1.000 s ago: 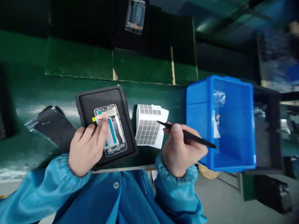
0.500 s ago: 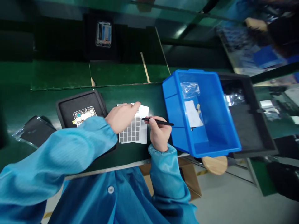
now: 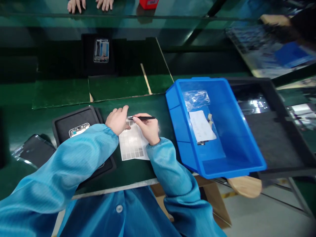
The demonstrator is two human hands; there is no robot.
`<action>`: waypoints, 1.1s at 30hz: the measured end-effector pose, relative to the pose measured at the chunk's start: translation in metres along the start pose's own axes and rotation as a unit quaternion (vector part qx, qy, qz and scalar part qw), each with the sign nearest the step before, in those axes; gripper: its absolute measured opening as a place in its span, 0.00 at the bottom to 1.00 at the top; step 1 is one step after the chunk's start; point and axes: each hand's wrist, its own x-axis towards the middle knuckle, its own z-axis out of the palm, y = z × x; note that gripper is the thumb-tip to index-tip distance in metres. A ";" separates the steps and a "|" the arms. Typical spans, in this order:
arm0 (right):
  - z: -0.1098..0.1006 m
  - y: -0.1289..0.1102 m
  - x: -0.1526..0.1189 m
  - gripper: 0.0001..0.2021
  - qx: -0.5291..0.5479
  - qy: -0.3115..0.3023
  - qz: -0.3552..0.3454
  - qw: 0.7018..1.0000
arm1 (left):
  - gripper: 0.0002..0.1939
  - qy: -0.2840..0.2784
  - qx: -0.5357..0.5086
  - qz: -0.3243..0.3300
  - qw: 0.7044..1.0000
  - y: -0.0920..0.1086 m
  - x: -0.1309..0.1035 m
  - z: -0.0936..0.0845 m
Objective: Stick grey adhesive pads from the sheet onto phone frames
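Note:
A sheet of grey square stickers (image 3: 132, 141) lies on the green table, over white paper. My left hand (image 3: 118, 121) rests at the sheet's upper left corner, its thumb bent over the edge; whether it pinches the sheet is hard to tell. Black tweezers (image 3: 146, 118) are held in my right hand (image 3: 148, 129), their tip at the sheet's top edge close to my left fingers. Left of the sheet, a phone frame with a circuit board (image 3: 79, 129) sits in a black tray (image 3: 61, 126), partly covered by my left sleeve.
A blue bin (image 3: 222, 128) with a plastic bag and paper stands at the right, beside a black tray (image 3: 278, 141). Another open phone (image 3: 101, 50) lies farther back. A black pouch (image 3: 37, 151) is at the left. Another person's hands (image 3: 90, 5) show at the top.
My right hand has moved up and left with the tweezers, to the sheet's top edge. My left hand has shifted left, its thumb now bent down. Another person's hands and a red box have come into view.

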 end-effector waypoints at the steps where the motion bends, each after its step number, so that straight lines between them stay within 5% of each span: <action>1: 0.001 0.002 0.002 0.12 0.003 0.005 0.000 1.000 | 0.46 -0.001 -0.001 0.000 1.000 0.000 0.000 0.000; 9: 0.001 0.003 0.006 0.12 0.003 0.011 0.016 1.000 | 0.36 -0.002 -0.015 0.004 1.000 -0.004 0.000 -0.002; 33: 0.002 0.007 0.009 0.15 -0.009 0.010 0.047 0.999 | 0.38 0.005 -0.013 0.000 1.000 -0.004 -0.001 0.000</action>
